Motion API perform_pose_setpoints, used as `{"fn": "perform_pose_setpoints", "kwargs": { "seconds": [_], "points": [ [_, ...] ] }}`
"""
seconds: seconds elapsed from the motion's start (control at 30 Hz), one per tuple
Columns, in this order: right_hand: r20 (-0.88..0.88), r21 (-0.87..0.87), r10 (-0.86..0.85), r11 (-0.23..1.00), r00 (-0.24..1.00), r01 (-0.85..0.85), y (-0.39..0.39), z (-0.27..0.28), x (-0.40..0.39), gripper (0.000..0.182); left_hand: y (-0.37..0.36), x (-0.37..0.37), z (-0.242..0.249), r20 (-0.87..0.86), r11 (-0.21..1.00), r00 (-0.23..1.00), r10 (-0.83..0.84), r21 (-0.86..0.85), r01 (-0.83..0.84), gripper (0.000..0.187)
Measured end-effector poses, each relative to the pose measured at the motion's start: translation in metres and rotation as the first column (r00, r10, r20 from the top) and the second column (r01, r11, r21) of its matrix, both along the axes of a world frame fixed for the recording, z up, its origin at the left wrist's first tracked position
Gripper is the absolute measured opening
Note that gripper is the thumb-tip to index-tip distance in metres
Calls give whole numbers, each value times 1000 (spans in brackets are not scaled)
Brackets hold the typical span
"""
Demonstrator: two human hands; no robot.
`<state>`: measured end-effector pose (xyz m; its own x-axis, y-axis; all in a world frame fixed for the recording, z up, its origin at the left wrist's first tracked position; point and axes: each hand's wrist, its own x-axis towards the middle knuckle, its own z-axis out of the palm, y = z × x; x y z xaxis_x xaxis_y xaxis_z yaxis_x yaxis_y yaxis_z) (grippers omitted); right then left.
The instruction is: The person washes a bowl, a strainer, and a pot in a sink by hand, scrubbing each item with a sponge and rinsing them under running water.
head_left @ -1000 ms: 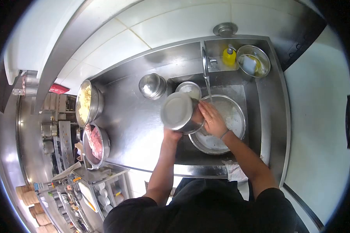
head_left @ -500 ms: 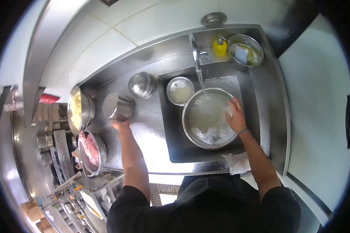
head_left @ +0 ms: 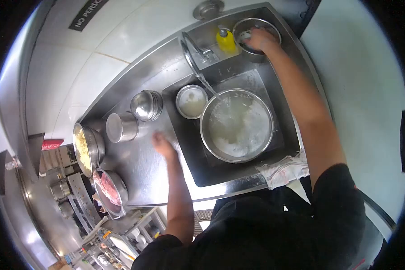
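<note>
My right hand reaches down into a steel bowl at the sink's back right corner. Its fingers close on a pale sponge, partly hidden by the hand. Over the steel counter hovers my left hand, slightly blurred and holding nothing, its fingers loosely apart. Left of it a steel canister lies near a stack of steel bowls. In the sink basin stands a large steel bowl of cloudy, foamy water, under water running from the faucet. A smaller bowl with cloudy liquid sits beside it.
A yellow soap bottle stands by the faucet. At the counter's left end are a bowl of yellowish shredded food and a bowl of raw meat. A cloth hangs over the sink's front edge.
My right hand has left the large bowl of water and gone up into the back right bowl. My left hand has let go of the canister and moved right. The camera view has turned.
</note>
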<state>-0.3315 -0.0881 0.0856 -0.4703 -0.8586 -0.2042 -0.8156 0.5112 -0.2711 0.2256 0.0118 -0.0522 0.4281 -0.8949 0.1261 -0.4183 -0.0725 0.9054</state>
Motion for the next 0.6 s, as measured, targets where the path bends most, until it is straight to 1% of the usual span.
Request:
{"fn": "perform_pose_setpoints", "kwargs": {
  "seconds": [0.03, 0.1, 0.13, 0.17, 0.2, 0.23, 0.27, 0.37, 0.4, 0.43, 0.47, 0.53, 0.57, 0.6],
  "points": [
    [-29, 134, 57, 990, 998, -53, -6, 2, 0, 48, 17, -34, -3, 44, 984, 985, -168, 74, 164, 45],
    [-77, 145, 136, 982, 988, -124, -23, -33, -12, 45, 49, -111, 24, 11, 897, 930, -367, 268, 351, 54],
    [-101, 149, 178, 975, 979, -162, -30, -50, -14, 44, 57, -113, -17, 239, 870, 857, -456, 321, 374, 60],
    [-116, 128, 165, 980, 979, -150, -32, -58, -15, 43, 62, -109, -57, 443, 843, 725, -527, 377, 383, 67],
    [-131, 107, 154, 984, 979, -140, -32, -61, -13, 42, 65, -113, -62, 376, 797, 758, -533, 524, 301, 71],
    [-150, 82, 143, 988, 978, -131, -32, -62, -11, 42, 67, -117, -67, 311, 723, 794, -523, 654, 221, 74],
    [-134, 137, 159, 981, 978, -140, -29, -63, -12, 42, 64, -123, -72, 247, 627, 831, -499, 764, 149, 78],
    [-64, 186, 238, 957, 969, -223, -24, -62, -21, 45, 50, -103, -101, 1, 571, 869, -494, 755, 323, 76],
    [-63, 156, 269, 954, 961, -256, -22, -66, -24, 47, 51, -104, -89, 119, 673, 856, -503, 675, 302, 73],
    [-66, 122, 297, 950, 953, -288, -21, -69, -30, 50, 48, -112, -66, 238, 765, 836, -495, 576, 288, 70],
    [-70, 89, 322, 945, 944, -315, -22, -70, -33, 53, 44, -117, -52, 354, 838, 808, -470, 465, 284, 68],
    [-129, 18, 196, 981, 972, -195, -10, -45, -22, 59, 21, -109, -46, 534, 840, 649, -542, 334, 427, 64],
    [-155, -16, 130, 991, 979, -134, 0, -29, -16, 63, 13, -112, -39, 656, 818, 504, -562, 349, 458, 58],
    [-113, -111, 98, 988, 989, -111, 5, -16, -13, 64, 6, -116, -31, 761, 800, 347, -548, 355, 484, 52]
  ]
}}
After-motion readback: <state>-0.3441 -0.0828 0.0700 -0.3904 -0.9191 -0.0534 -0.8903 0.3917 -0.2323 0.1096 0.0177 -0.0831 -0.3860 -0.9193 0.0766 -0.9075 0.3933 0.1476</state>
